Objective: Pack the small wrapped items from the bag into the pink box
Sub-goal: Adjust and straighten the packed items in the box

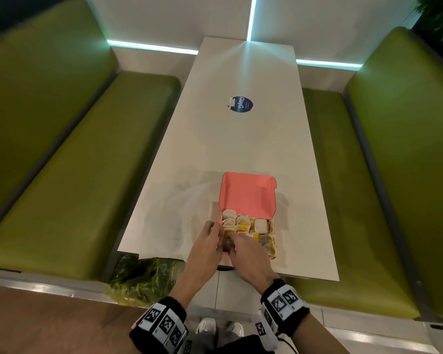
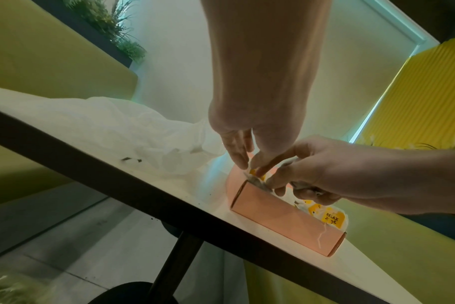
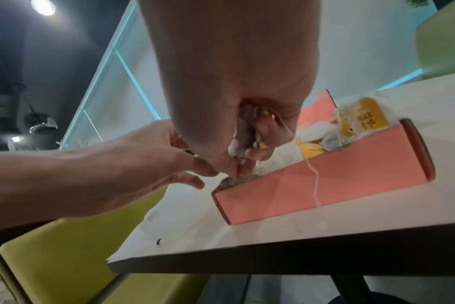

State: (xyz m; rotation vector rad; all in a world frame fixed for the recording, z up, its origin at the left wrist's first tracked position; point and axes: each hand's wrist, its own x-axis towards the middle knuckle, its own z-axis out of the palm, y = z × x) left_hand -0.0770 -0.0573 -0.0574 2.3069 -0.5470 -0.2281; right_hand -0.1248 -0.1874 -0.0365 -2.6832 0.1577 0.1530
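The pink box (image 1: pixel 248 192) stands open near the table's front edge, its lid upright, with several wrapped tea bags (image 1: pixel 246 226) with yellow tags inside. A clear plastic bag (image 1: pixel 179 208) lies flat just left of it. Both hands meet at the box's near-left corner. My right hand (image 1: pixel 238 244) curls round a small bunch of tea bags (image 3: pixel 244 131), and one string hangs over the box's front wall (image 3: pixel 325 176). My left hand (image 2: pixel 247 162) points down, its fingertips pinching a tea bag (image 2: pixel 255 174) at that corner.
Green bench seats (image 1: pixel 87 175) run along both sides of the white table (image 1: pixel 241 139). A round blue sticker (image 1: pixel 241 104) is further up the table. A green bag of leaves (image 1: pixel 143 277) sits below the table's front-left corner.
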